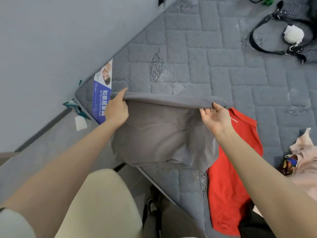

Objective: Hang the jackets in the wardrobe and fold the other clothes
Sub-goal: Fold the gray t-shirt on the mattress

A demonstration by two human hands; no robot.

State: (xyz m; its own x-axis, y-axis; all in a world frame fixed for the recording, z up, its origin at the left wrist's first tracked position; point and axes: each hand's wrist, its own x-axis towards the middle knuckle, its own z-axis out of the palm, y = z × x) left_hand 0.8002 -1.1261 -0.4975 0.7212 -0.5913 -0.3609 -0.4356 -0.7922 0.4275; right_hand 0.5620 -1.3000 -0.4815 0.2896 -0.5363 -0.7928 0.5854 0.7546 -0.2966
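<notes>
**A:** Grey-brown, was it?

**B:** Yes. The grey garment (pixel 163 134) was a soft, plain knit. Its top edge was rolled into a fold and stretched level between both hands. The rest hung loose, with a curved seam across it and an uneven hem.

**A:** Where was it?

**B:** Held up over the near-left corner of the mattress (pixel 223 74), beside the blue label (pixel 100 100). The hem hung past the mattress's near edge.

**A:** Any room around it?

**B:** Bare quilting lay beyond the fold, toward the middle. A red garment (pixel 228 177) lay on the near edge just to the right, partly under the grey one. A pink garment (pixel 305 152) sat at the right edge. A black bag (pixel 300 11) with a white pompom (pixel 293 34) lay toward the far right corner. The wall (pixel 51 48) ran close along the left edge.

**A:** And the hands?

**B:** Both arms were stretched forward. The left hand (pixel 116 109) pinched the fold's left end, with its forefinger laid along it. The right hand (pixel 216 117) was turned palm up and pinched the right end, thumb over the fold and fingers beneath.
</notes>
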